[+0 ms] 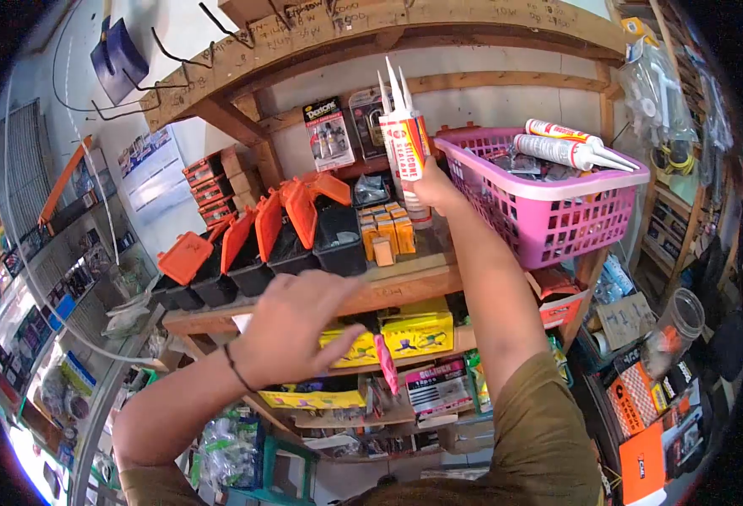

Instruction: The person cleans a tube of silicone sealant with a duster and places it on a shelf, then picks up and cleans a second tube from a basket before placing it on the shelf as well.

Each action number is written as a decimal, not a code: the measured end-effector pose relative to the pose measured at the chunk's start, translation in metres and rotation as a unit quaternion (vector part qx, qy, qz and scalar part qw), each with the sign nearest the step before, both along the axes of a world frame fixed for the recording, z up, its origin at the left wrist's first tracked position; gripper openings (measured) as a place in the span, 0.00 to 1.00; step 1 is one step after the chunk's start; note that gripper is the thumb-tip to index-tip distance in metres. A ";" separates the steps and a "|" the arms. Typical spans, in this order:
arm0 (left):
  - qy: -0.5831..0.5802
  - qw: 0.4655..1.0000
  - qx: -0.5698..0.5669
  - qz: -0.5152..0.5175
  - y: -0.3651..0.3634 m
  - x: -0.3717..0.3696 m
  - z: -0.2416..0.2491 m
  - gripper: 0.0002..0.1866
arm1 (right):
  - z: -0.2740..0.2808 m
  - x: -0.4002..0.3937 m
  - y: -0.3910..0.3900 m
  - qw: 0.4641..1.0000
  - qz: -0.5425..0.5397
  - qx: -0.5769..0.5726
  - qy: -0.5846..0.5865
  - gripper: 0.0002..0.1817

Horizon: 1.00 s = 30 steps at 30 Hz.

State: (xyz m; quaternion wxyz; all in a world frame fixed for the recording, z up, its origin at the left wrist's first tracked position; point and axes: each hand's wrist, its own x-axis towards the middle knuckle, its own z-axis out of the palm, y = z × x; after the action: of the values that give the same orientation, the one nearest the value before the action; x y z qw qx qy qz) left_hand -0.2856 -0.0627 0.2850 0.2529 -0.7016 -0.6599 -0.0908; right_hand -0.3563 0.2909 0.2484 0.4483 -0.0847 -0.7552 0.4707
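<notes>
My right hand (436, 187) is wrapped round upright silicone sealant tubes (403, 152) with white nozzles, over the wooden shelf (405, 289). Just right of it stands a pink basket (549, 215) with two more sealant tubes (561, 148) lying across its contents. Small orange-yellow boxes (387, 232) are stacked below and left of the held tubes. My left hand (291, 329) is raised in front of the shelf edge, fingers apart and slightly blurred, holding nothing. Black bins (338, 240) with raised orange lids (300, 215) stand behind it.
Overhead runs a wooden beam (371, 25) with metal hooks. Packaged locks (329, 135) hang on the back wall. Yellow boxes (418, 336) and a pink item (386, 363) are below the shelf edge. A green stool (283, 472) stands low down. Goods crowd both sides.
</notes>
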 end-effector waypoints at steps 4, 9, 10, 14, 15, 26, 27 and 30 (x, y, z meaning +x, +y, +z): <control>0.038 0.997 -0.046 -0.043 0.032 -0.023 -0.011 0.23 | -0.005 -0.013 0.009 0.997 0.021 0.048 -0.048 0.42; 0.079 0.993 0.060 -0.067 0.083 -0.050 0.011 0.20 | -0.005 -0.041 0.034 0.990 0.074 0.044 -0.113 0.34; 0.080 0.993 0.073 -0.056 0.092 -0.054 0.018 0.18 | -0.003 -0.036 0.029 0.989 0.076 0.045 -0.116 0.34; 0.090 0.989 0.113 -0.034 0.135 -0.080 0.036 0.18 | 0.000 -0.015 0.022 0.975 0.220 0.009 -0.033 0.36; 0.041 0.992 0.116 -0.013 0.148 -0.087 0.039 0.19 | -0.003 -0.015 0.025 0.976 0.212 0.000 -0.045 0.37; -0.332 0.901 0.063 0.273 0.270 -0.141 0.066 0.43 | -0.008 -0.016 0.035 0.974 0.157 0.085 -0.139 0.38; -0.367 0.901 0.035 0.229 0.279 -0.155 0.058 0.43 | -0.007 -0.013 0.034 0.970 0.132 0.092 -0.180 0.39; -0.344 0.906 0.057 0.241 0.291 -0.159 0.045 0.42 | -0.021 -0.032 0.048 0.972 0.101 0.141 -0.157 0.37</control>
State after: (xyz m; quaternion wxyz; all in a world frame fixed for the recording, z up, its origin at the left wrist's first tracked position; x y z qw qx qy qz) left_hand -0.4450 0.2281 0.3304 0.0637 -0.4308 -0.8486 -0.3004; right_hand -0.3888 0.3391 0.2270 0.2820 -0.0172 -0.8793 0.3834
